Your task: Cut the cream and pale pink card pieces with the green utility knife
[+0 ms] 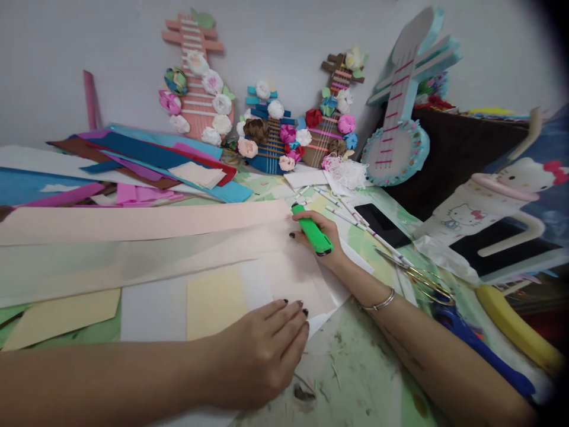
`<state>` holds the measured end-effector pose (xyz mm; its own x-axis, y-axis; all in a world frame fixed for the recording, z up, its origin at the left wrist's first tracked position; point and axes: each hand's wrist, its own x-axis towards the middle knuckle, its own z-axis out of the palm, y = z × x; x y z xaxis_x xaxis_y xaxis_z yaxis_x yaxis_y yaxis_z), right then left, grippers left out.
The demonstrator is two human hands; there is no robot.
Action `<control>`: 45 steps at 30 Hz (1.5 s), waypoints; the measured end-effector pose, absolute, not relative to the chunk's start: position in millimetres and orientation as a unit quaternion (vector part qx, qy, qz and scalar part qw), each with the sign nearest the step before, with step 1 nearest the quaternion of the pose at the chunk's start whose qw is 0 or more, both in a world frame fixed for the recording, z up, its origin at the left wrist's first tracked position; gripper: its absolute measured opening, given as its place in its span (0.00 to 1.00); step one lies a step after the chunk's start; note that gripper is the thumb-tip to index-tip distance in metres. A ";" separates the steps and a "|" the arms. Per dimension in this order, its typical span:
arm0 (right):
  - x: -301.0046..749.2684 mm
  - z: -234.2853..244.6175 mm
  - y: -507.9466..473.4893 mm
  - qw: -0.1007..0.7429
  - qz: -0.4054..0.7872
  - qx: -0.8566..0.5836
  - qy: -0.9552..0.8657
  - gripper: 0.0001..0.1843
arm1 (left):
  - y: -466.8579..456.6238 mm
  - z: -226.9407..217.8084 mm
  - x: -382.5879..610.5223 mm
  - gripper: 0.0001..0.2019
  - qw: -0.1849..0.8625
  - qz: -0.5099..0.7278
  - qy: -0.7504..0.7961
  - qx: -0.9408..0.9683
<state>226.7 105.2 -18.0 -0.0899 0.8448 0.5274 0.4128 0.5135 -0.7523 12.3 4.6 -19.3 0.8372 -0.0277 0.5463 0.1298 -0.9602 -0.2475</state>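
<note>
My right hand (pixel 320 237) is closed round a green utility knife (pixel 312 228), its tip at the far right edge of a long pale pink paper sheet (pixel 146 240). My left hand (pixel 262 350) lies flat with fingers together, pressing down on the near part of the pale sheets (pixel 293 279), beside a cream yellow piece (pixel 216 299). A silver bangle (pixel 377 303) sits on my right wrist.
Stacked coloured paper (pixel 146 160) lies at the back left. Paper guitars with flowers (pixel 271 133) lean on the wall. Scissors (pixel 420 276), thin sticks (pixel 351 216), a black phone (pixel 377 222) and a Hello Kitty cup (pixel 484 210) sit to the right.
</note>
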 end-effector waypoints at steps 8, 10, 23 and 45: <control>226.4 -16.0 104.5 0.529 0.185 -0.443 -0.700 0.14 | 4.8 -20.7 13.2 0.15 0.137 -0.278 -0.027 -0.950; 226.2 -15.4 104.0 0.522 0.187 -0.441 -0.706 0.13 | 4.7 -20.5 13.4 0.15 0.136 -0.284 -0.028 -0.949; 229.4 -20.9 97.4 0.540 0.174 -0.475 -0.673 0.06 | 3.7 -22.6 14.9 0.18 0.133 -0.305 -0.087 -0.939; 230.9 -22.5 106.2 0.574 0.215 -0.460 -0.642 0.13 | 8.3 -17.6 13.4 0.26 0.046 -0.173 -0.143 -0.973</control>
